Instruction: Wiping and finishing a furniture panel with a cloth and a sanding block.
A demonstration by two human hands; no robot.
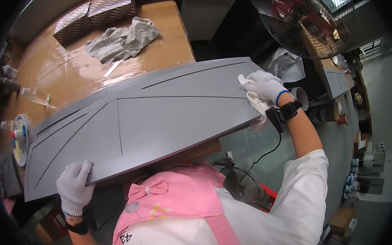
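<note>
A long grey panel (173, 110) with thin dark grooves lies across the table in front of me, its near edge jutting toward my body. My left hand (75, 186), in a white knit glove, is closed on the near edge at the panel's left part, thumb on top; the fingertips below are hidden. At the right end, my right hand (264, 87), gloved in white with a blue cuff, presses a white cloth (258, 105) on the panel's surface. Part of the cloth hangs past the near edge.
On the brown table (168, 39) behind the panel lie a crumpled grey cloth (123, 39), a white strip (113, 68) and a clear bottle (37, 96). Patterned boxes (95, 16) stand at the back. A large caged fan (304, 19) rises at the far right.
</note>
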